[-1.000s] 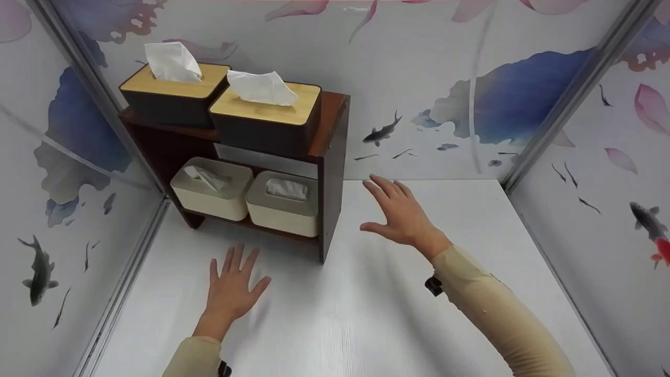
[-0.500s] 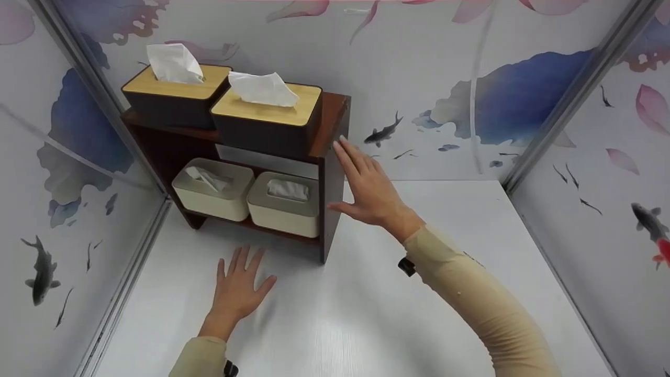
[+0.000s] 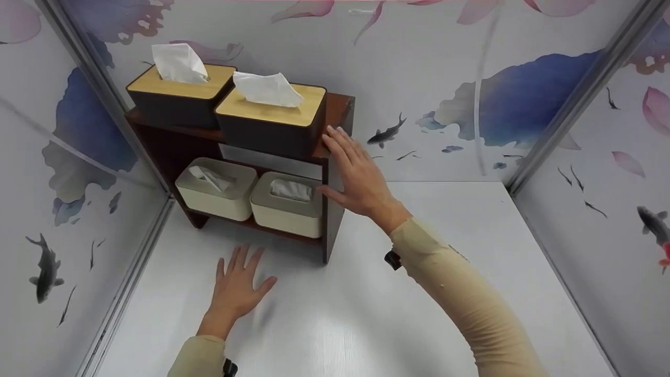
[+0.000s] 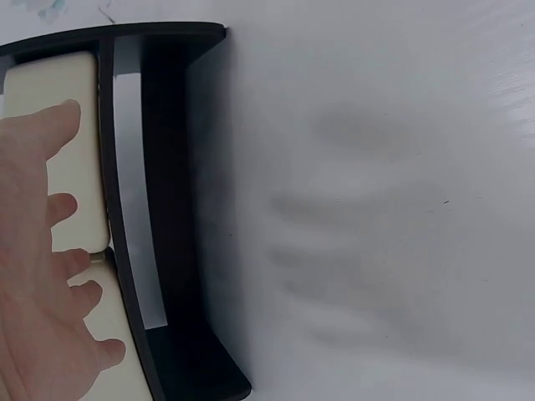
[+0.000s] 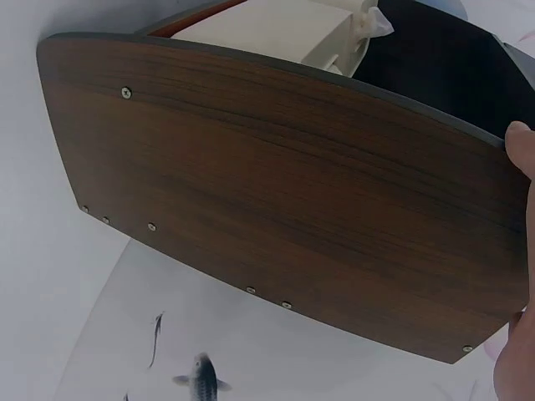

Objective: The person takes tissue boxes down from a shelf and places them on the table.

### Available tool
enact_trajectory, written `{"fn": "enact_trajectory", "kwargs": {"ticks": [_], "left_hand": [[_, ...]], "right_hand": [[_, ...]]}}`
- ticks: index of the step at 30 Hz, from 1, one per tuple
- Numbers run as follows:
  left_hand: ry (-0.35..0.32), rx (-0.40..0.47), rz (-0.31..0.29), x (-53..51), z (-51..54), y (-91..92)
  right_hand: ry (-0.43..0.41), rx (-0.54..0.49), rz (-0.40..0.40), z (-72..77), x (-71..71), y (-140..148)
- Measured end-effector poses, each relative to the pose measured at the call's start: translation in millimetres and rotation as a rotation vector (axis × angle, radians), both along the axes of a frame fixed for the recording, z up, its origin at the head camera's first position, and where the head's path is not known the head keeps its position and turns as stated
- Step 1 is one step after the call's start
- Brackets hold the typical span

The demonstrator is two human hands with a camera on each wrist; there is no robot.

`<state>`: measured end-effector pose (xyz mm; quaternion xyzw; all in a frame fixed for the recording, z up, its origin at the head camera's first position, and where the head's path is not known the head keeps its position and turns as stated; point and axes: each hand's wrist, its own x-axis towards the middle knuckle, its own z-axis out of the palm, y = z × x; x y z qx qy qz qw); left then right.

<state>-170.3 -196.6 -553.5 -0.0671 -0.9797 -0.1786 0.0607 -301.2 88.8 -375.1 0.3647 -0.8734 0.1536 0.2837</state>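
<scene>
A dark brown two-tier shelf (image 3: 335, 209) stands at the back left. Its top holds two black tissue boxes with wooden lids, the left one (image 3: 172, 107) and the right one (image 3: 267, 131). On the lower tier sit two cream boxes, left (image 3: 214, 201) and right (image 3: 285, 217). My right hand (image 3: 361, 183) lies along the shelf's right side near the top, fingers extended; the right wrist view shows the thumb at the side panel's (image 5: 284, 192) edge. My left hand (image 3: 235, 293), fingers spread, is in front of the shelf, holding nothing.
A white tabletop (image 3: 445, 314) extends in front and to the right. Printed panels enclose it at the back (image 3: 419, 63), left (image 3: 21, 173) and right (image 3: 591, 157), joined by metal corner strips.
My right hand has moved left and up from beside the shelf to its right side panel. My left hand has shifted slightly right. The shelf and boxes stay in place.
</scene>
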Motion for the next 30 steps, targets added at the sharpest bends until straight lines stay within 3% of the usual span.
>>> {"fn": "enact_trajectory", "kwargs": {"ticks": [5,11,18,30], "left_hand": [[0.009,-0.007,0.004,-1.4,1.0,-3.4],[0.0,-0.004,0.005,-2.5,2.3,-4.0],[-0.031,-0.013,0.009,-4.1,4.5,-3.9],[-0.018,-0.01,0.033,-13.4,19.6,-15.4]], "right_hand": [[0.023,-0.013,0.011,-0.7,-1.5,-1.1],[-0.032,-0.057,0.044,-1.5,0.9,-4.5],[-0.053,-0.066,0.023,-0.8,4.3,-5.6],[-0.076,-0.084,0.002,-0.5,1.2,-2.3]]}}
